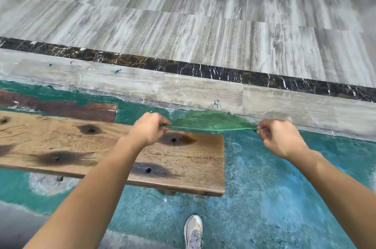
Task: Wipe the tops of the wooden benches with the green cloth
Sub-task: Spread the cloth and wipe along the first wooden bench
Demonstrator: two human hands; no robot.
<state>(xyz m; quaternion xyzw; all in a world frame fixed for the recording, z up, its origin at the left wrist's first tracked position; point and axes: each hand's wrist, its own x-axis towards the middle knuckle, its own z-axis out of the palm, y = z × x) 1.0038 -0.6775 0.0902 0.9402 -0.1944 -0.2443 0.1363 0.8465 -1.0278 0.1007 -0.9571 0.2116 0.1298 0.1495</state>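
Cloth (211,121) is plain green. Bench (183,159) is tan wood with dark scorched knots. Floor (264,197) is patchy teal.

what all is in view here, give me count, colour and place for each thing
wooden bench: one, light brown with dark scorched bolt holes, left and centre, its end to the right
green cloth: one, green, stretched in the air between both hands, beyond the bench's far right corner
dark plank: one, reddish brown, far left behind the bench
painted floor: one area, teal and worn, under the bench and to the right
stone border: one, pale grey, past the teal floor
marble strip: one, black-brown, past the border
tiled floor: one, streaked grey, top
shoe: one, pale, bottom centre
left grip: one, bare, pinches the cloth's left end
right grip: one, bare, pinches its right end
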